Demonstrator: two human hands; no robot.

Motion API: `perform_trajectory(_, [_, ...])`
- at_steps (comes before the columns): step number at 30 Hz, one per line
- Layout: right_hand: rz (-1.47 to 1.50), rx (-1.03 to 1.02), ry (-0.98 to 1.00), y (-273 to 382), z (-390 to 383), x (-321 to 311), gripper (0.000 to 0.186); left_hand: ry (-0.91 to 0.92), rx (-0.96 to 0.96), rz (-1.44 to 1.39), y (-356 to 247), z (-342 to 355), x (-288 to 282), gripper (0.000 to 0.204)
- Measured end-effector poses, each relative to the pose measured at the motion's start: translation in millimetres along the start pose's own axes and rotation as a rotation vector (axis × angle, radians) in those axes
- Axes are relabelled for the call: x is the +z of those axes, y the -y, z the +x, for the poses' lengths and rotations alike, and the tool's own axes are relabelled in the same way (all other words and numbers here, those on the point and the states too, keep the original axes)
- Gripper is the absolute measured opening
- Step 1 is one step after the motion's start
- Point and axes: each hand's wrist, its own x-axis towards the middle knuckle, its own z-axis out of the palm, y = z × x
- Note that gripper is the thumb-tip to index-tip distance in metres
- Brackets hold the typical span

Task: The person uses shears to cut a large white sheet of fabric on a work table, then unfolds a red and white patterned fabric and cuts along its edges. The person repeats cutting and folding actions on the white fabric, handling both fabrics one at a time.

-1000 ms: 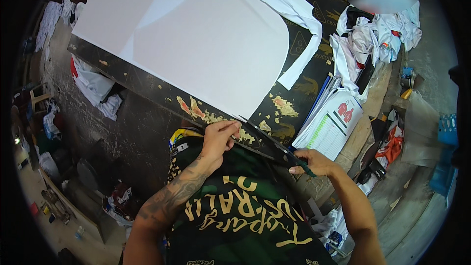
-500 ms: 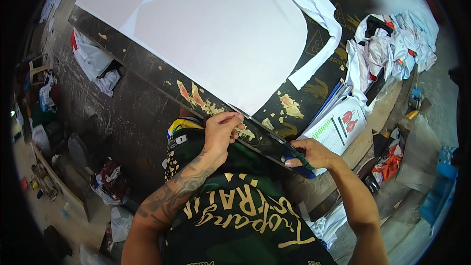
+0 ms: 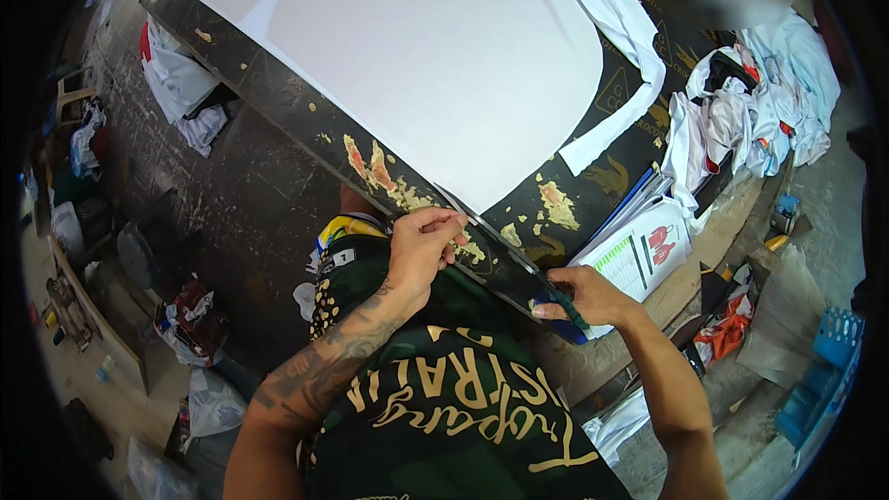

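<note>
A large white sheet (image 3: 426, 83) with a curved right edge lies on a dark, patterned board (image 3: 583, 208) with flaking patches. A narrow white strip (image 3: 593, 143) lies beside the curve. My left hand (image 3: 421, 250) is pinched at the sheet's near corner, by the scissors' tips; what lies between its fingertips is too small to tell. My right hand (image 3: 588, 301) grips long dark scissors (image 3: 514, 255) by their green-wrapped handle, with the blades pointing up-left toward that corner.
Papers (image 3: 634, 255) and crumpled white garments (image 3: 722, 120) lie to the right, a blue plastic crate (image 3: 815, 389) beyond them. Fabric (image 3: 176, 74) hangs or lies left of the board. Bags (image 3: 213, 407) and scattered items fill the lower left. A blurred shape at top right is unclear.
The board, sheet and papers have shifted rightward in the view. My left hand sits slightly higher against the corner; my right hand with the scissors is a little higher and further left.
</note>
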Motion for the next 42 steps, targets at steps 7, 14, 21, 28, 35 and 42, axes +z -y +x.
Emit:
perform_trajectory(7, [-0.054, -0.013, 0.017, 36.1, 30.6, -7.4, 0.053, -0.004, -0.01, -0.021, 0.6, 0.2, 0.3, 0.014])
perform_trajectory(14, [-0.014, 0.055, 0.041, 37.4, 38.0, -8.2, 0.051, 0.018, -0.024, 0.004, 0.0, 3.2, -2.2, 0.013])
perform_trajectory(21, [0.057, -0.081, -0.03, 59.0, 54.6, -4.6, 0.063, 0.053, -0.011, 0.007, 0.6, 5.0, -4.2, 0.014])
perform_trajectory(28, [-0.018, -0.056, -0.039, 95.5, 75.6, -8.3, 0.068, 0.067, -0.043, 0.009, 2.3, 8.6, -7.4, 0.017])
perform_trajectory(35, [-0.051, -0.033, -0.038, 141.4, 98.0, -12.0, 0.062, 0.134, -0.103, 0.016, -5.3, 11.7, -12.9, 0.019])
perform_trajectory(42, [-0.052, -0.035, -0.053, 187.0, 120.5, -18.4, 0.069, 0.158, -0.124, 0.03, -6.9, 16.3, -18.6, 0.014])
